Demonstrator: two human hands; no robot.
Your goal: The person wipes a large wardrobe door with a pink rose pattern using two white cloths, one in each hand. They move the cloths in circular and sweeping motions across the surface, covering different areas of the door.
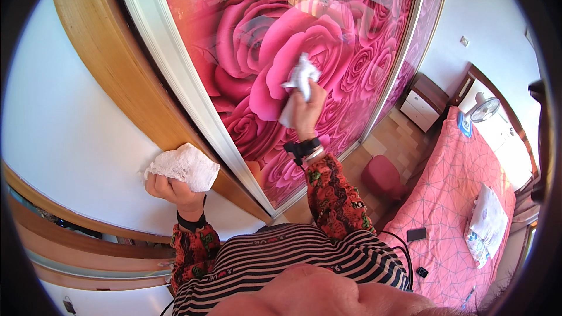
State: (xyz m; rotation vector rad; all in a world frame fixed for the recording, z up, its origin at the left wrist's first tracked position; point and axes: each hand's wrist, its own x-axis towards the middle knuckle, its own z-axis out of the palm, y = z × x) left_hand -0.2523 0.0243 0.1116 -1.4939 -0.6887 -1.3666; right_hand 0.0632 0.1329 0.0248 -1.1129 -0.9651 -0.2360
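Observation:
My right hand [308, 112] is closed on a crumpled white cloth [304, 76], held up at a glossy wardrobe door [252, 64] printed with large pink roses. The cloth looks slightly blurred, and part of it hangs below my fingers. Whether it touches the glass I cannot tell. Lower and to the left, my left hand [175, 191] grips a bunched white textured cloth [186, 167] in front of the wooden frame strip. Both wrists wear dark bands.
A white door frame [175, 76] and a wooden trim [111, 52] run along the left. On the right stand a bed [430, 199] with a pink cover, a maroon stool [381, 177] and a bedside cabinet [422, 105]. A fan [483, 109], a phone [416, 234] and a pillow [487, 222] are at the bed.

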